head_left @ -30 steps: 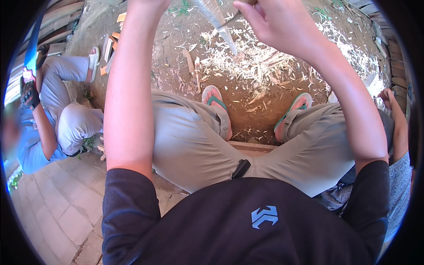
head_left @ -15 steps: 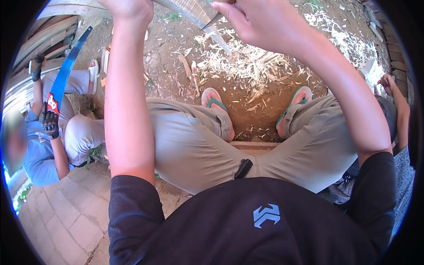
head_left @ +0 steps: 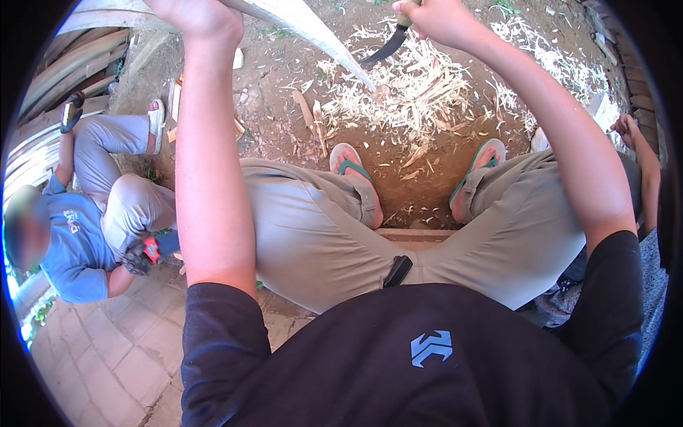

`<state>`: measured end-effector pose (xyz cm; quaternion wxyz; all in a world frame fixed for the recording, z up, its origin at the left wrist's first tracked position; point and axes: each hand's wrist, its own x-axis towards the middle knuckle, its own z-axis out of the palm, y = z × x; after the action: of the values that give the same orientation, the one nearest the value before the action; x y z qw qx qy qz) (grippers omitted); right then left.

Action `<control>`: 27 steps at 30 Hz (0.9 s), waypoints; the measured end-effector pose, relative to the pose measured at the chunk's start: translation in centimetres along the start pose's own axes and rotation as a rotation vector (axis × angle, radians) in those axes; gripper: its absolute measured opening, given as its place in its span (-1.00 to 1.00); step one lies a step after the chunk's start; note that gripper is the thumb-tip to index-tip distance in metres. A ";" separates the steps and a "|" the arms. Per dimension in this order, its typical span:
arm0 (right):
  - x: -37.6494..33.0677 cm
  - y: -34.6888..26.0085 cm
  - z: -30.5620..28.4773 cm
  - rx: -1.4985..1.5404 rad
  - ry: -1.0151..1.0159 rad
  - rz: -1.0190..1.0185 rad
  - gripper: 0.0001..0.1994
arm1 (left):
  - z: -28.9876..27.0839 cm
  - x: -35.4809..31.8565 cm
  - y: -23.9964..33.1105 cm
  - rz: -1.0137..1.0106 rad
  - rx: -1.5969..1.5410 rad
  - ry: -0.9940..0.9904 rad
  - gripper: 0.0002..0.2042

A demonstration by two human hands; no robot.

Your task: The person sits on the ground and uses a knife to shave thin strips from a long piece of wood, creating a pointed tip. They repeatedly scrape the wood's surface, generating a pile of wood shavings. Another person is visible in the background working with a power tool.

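At the top edge my left hand (head_left: 203,18) is closed round a pale pointed piece of wood (head_left: 309,32); its fingers are partly cut off by the frame. The wood slants down to the right, its narrow tip over a heap of shavings (head_left: 416,89). Farther right, my right hand (head_left: 445,21) grips the light wooden handle of a curved knife (head_left: 388,50). The dark blade points down and left, close to the wood's tip, with a small gap seeming to show between them.
On the left, a seated co-worker in gloves (head_left: 139,256) holds a red-handled saw (head_left: 151,249), its blade mostly hidden by my left forearm. Stacked planks (head_left: 78,60) stand behind that person. At right, another person's hand (head_left: 626,128) shows. Wood scraps (head_left: 306,114) lie near my sandalled feet.
My right hand has moved up and right, bringing the knife away from the wood's edge. My left hand has shifted slightly left. The co-worker has lowered the saw.
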<state>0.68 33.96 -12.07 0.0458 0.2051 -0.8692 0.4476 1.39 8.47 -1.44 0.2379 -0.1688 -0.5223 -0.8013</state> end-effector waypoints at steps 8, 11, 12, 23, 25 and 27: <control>-0.4 -3.9 -3.5 0.225 -0.210 -0.278 -0.65 | -1.0 0.4 0.5 0.008 0.119 0.053 -0.23; -0.5 -5.3 -2.8 0.317 -0.202 -0.258 -0.67 | 0.1 -0.2 0.6 -0.023 0.153 0.139 -0.22; -0.6 -6.1 -2.9 0.268 -0.213 -0.258 -0.67 | -0.2 0.0 0.4 -0.025 0.130 0.121 -0.22; -1.5 -6.4 -1.4 0.105 -0.061 -0.348 -0.66 | 1.0 -0.8 0.9 -0.005 0.149 0.027 -0.23; -1.3 -6.4 -1.7 0.142 -0.060 -0.371 -0.66 | 6.7 -2.2 3.8 -0.088 -0.096 0.342 -0.23; -1.4 -7.5 -2.7 0.209 -0.104 -0.277 -0.66 | 9.4 -2.1 5.5 -0.161 -0.215 0.524 -0.23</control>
<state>4.67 32.72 -5.10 0.0407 0.3492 -0.7827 0.5136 6.45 15.63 5.37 0.2811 0.0618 -0.3669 -0.8846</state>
